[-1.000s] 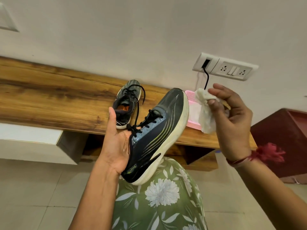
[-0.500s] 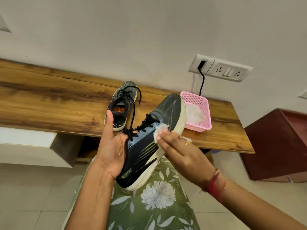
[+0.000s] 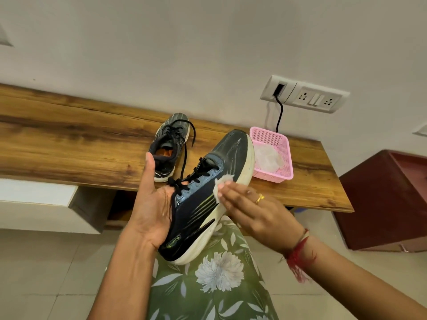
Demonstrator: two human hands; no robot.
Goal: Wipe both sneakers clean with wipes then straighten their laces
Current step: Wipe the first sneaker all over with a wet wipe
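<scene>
Left hand (image 3: 152,211) holds sneaker (image 3: 208,192) — right hand (image 3: 256,211) presses wipe (image 3: 223,183) near sole edge

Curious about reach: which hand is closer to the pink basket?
Right. The right hand presses a wipe on the held sneaker just before the pink basket; the left hand cradles the sneaker's other side, farther off.

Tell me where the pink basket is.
In the head view, the pink basket sits right of centre on the wooden shelf, below the wall socket, beside the toe of the held sneaker.
</scene>
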